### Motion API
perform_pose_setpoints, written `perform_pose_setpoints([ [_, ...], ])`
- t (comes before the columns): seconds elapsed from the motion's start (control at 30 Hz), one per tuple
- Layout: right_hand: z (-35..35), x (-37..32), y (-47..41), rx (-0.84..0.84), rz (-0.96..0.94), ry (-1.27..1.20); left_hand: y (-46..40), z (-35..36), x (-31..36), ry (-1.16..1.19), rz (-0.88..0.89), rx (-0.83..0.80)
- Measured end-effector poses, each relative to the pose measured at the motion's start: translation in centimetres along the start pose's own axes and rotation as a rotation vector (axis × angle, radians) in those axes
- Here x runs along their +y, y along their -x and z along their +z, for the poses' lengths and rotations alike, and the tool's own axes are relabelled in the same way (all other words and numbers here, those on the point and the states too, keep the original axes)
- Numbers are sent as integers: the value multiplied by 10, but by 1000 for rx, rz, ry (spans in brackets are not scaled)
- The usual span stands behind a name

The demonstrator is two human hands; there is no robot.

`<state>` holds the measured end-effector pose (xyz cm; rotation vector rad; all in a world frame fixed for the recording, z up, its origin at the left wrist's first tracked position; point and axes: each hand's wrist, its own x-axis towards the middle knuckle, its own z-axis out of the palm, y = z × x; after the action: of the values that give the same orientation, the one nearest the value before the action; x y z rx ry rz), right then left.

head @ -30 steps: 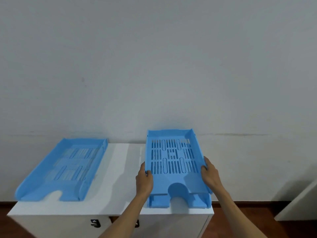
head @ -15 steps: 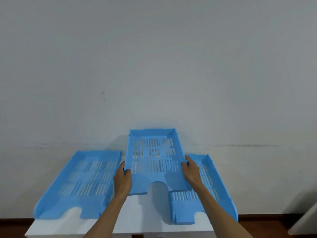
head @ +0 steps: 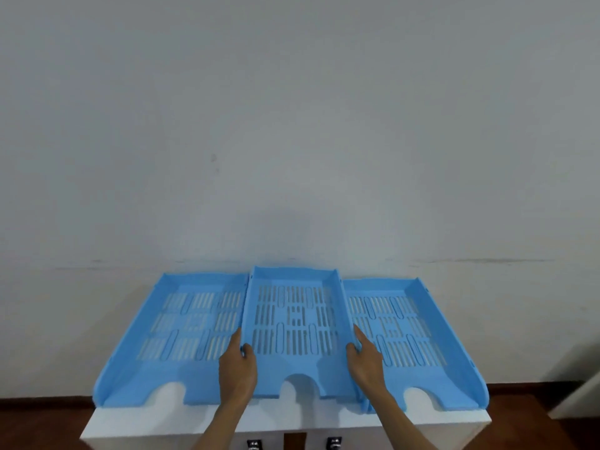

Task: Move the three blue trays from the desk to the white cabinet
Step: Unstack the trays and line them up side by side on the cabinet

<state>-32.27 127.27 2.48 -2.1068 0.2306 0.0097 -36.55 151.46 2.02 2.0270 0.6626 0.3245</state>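
Three blue slotted trays sit side by side over the white cabinet top [head: 194,417]. The left tray [head: 181,332] and the right tray [head: 409,336] lie flat on it. Between them is the middle tray [head: 293,323], its side walls overlapping the inner edges of its neighbours. My left hand [head: 238,368] grips its left wall near the front, thumb inside. On the opposite wall my right hand [head: 365,362] holds the same tray. Whether the middle tray rests on the cabinet or hovers just above it cannot be told.
A plain grey wall [head: 292,125] rises directly behind the cabinet. Two dark drawer locks [head: 334,444] show on the cabinet front. Brown floor [head: 39,423] lies to both sides, and a white furniture edge [head: 581,384] stands at the far right.
The tray in my hands has been carried left off the right tray and lowered into the gap between the other two. My view has shifted right and closer.
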Motion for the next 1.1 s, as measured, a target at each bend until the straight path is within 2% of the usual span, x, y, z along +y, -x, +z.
perform_pose_setpoints([
  [0.3,2,26,-1,43,-6,73,18,18,-32,-388,217,20],
  [0.43,6,26,3,37,-29,113,17,17,-39,-493,286,2],
  [0.57,5,27,9,-17,-73,172,24,19,-37,-461,311,-63],
  [0.77,7,39,27,-15,-161,309,31,7,-58,-455,447,-102],
  [0.87,6,42,26,-41,-188,402,27,3,-63,-470,459,-150],
  [1.1,5,41,20,-54,-312,597,18,-9,-50,-457,441,-142],
])
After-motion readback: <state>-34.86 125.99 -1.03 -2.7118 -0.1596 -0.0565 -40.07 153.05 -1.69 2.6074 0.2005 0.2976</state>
